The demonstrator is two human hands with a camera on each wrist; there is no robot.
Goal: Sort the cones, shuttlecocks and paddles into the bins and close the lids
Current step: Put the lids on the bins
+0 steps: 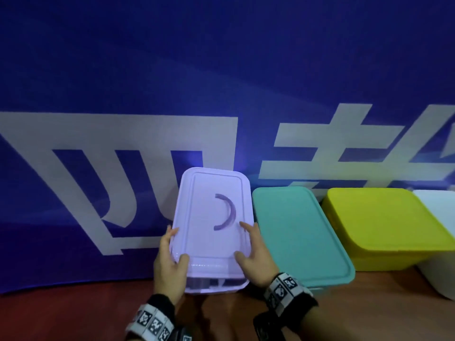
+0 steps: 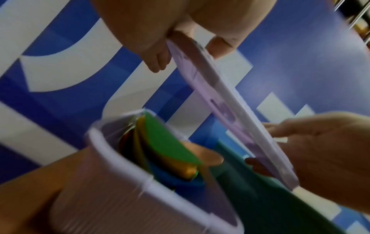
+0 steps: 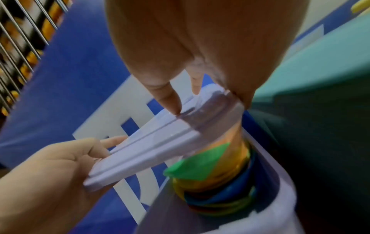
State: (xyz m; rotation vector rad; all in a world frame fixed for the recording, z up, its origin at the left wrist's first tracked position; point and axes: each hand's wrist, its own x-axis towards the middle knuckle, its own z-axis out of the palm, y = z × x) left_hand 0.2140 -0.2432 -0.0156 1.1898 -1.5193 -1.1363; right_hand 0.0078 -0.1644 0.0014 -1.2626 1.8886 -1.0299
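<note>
A lilac lid point(image 1: 211, 217) with a curved purple handle hangs tilted just above the open lilac bin point(image 1: 214, 285). My left hand point(image 1: 168, 252) grips the lid's left edge, and my right hand point(image 1: 251, 242) grips its right edge. In the left wrist view the lid point(image 2: 230, 110) stands clear of the bin's rim point(image 2: 120, 158). Stacked flat cones point(image 2: 166, 142) in green, yellow and blue lie inside. In the right wrist view the cones point(image 3: 200, 164) show under the raised lid point(image 3: 160, 142). No shuttlecocks or paddles are in sight.
To the right of the lilac bin stands a teal bin point(image 1: 295, 232) with its lid on. Beyond it are a yellow-green lidded bin point(image 1: 384, 225) and a white bin point(image 1: 440, 271). A blue banner point(image 1: 147, 82) rises close behind them. The bins stand on a brown floor point(image 1: 73, 316).
</note>
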